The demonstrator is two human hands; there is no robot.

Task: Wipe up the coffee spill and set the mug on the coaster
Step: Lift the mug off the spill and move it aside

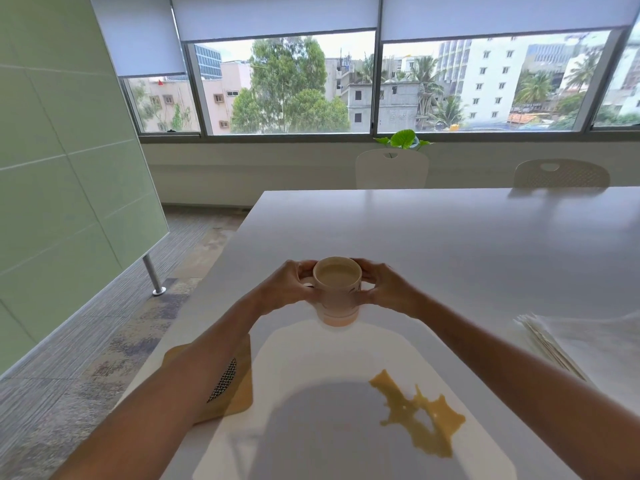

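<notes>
On the large white table [450, 244], a yellow-brown coffee spill [419, 417] lies by the near edge; a tan square coaster [242, 386] sits at the left edge. The beige ceramic mug [337, 299], beyond the spill, stands axis vertical, handle leftward; left hand [287, 285] and right hand [388, 289] clasp it. Carry level: nearly full.

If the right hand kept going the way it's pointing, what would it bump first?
The mug: the right hand grips its side, aimed across it. Beyond the mug would probably come the left hand, gripping the opposite side.
</notes>
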